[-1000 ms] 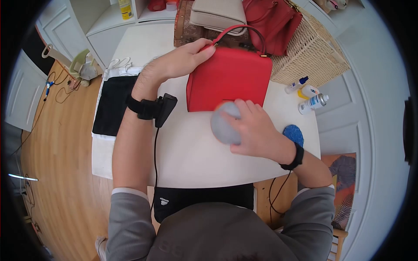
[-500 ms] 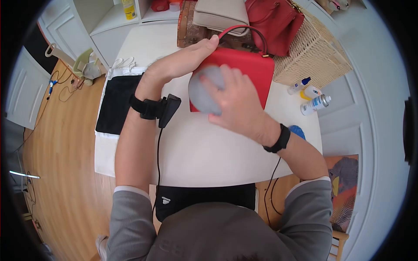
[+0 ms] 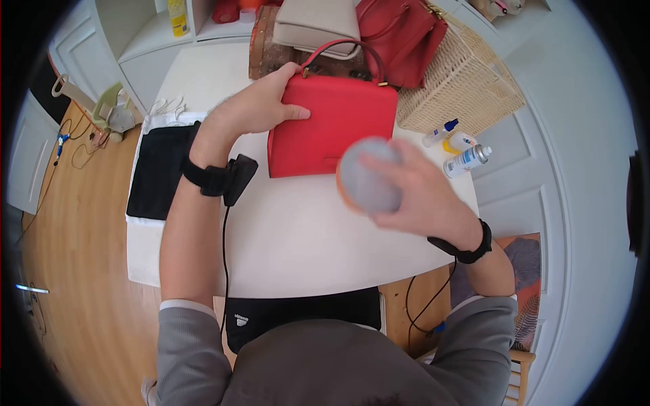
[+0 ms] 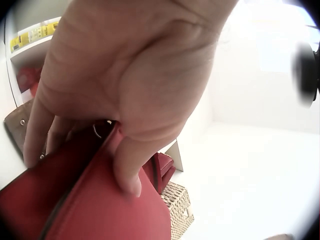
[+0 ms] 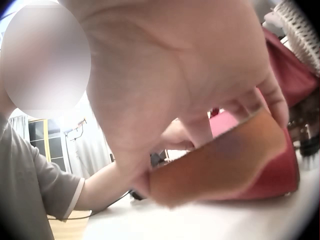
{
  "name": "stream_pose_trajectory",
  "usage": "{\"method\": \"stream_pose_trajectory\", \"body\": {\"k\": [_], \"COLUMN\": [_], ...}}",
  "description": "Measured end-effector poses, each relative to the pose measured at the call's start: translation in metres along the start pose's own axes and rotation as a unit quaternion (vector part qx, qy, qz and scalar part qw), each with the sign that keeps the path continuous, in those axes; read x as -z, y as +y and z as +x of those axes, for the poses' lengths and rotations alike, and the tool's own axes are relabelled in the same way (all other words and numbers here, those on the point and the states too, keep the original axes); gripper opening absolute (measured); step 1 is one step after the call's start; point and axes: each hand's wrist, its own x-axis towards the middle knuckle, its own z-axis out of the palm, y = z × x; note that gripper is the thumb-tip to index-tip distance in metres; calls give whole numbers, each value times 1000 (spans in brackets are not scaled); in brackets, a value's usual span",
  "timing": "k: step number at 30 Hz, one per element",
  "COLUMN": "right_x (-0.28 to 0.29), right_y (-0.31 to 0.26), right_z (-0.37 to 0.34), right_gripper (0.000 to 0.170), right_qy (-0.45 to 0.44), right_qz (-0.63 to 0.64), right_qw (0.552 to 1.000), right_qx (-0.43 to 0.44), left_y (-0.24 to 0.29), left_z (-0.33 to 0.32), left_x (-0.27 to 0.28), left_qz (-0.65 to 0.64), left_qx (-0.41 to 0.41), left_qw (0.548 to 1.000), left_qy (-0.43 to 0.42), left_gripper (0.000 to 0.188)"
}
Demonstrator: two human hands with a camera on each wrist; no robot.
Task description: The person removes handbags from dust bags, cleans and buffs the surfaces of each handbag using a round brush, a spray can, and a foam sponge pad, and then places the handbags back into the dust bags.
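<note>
A red handbag (image 3: 332,122) stands on the white table, its handle up. The left hand (image 3: 261,105) grips its upper left corner; in the left wrist view the thumb of that hand (image 4: 135,75) lies on one red face and the fingers on the other side. In the right hand (image 3: 423,193) is a round grey pad (image 3: 369,174) with an orange side, held just off the bag's lower right front. The right wrist view shows the right hand (image 5: 175,75) pinching the pad's orange side (image 5: 220,160) between thumb and fingers.
Behind the bag are a beige bag (image 3: 317,26), another red bag (image 3: 399,40) and a wicker basket (image 3: 464,78). Small bottles and a spray can (image 3: 467,161) stand at the right. Black cloth (image 3: 161,172) lies at the left. Cables hang from both wrists.
The right hand swept the pad left over the bag's front, then back right and down off it. The left thumb moved from the top edge onto the bag's front. The head view shifted slightly.
</note>
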Motion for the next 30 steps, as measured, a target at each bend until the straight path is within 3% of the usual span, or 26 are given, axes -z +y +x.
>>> {"method": "stream_pose_trajectory", "body": {"k": [2, 6, 9, 11, 14, 16, 18, 21, 30], "right_x": [14, 7, -28, -45, -52, -55, -55, -62, -61], "right_y": [4, 30, 37, 28, 17, 15, 17, 26, 23], "right_z": [11, 27, 22, 4, -18, -33, -43, -51, -51], "right_gripper": [76, 83, 86, 87, 83, 81, 78, 78, 77], "right_qy": [296, 379, 316, 216, 143, 100, -14, -16, -19], "right_qz": [-70, -118, -153, -117, -90, -67, -61, 35, -1], "right_qw": [950, 915, 933, 967, 982, 988, 994, 992, 994], "right_qx": [-66, -68, -72, -71, -84, -92, -85, -118, -104], "left_y": [0, 7, 14, 13, 3, 10, 23, 9, 8], "left_z": [1, -1, -2, -4, 1, -2, -5, -3, -5], "left_x": [-2, -4, -2, -4, -5, -6, -4, -5, 2], "left_qz": [2, -28, -33, -8, -6, -13, -21, -25, -31], "left_qx": [-14, 5, 42, 39, 9, 39, 72, 15, -14], "left_qw": [1000, 1000, 999, 999, 1000, 999, 997, 999, 999], "left_qy": [-1, 2, 8, 13, 8, -3, 1, 13, -2], "left_gripper": [70, 65, 60, 60, 69, 65, 61, 65, 61]}}
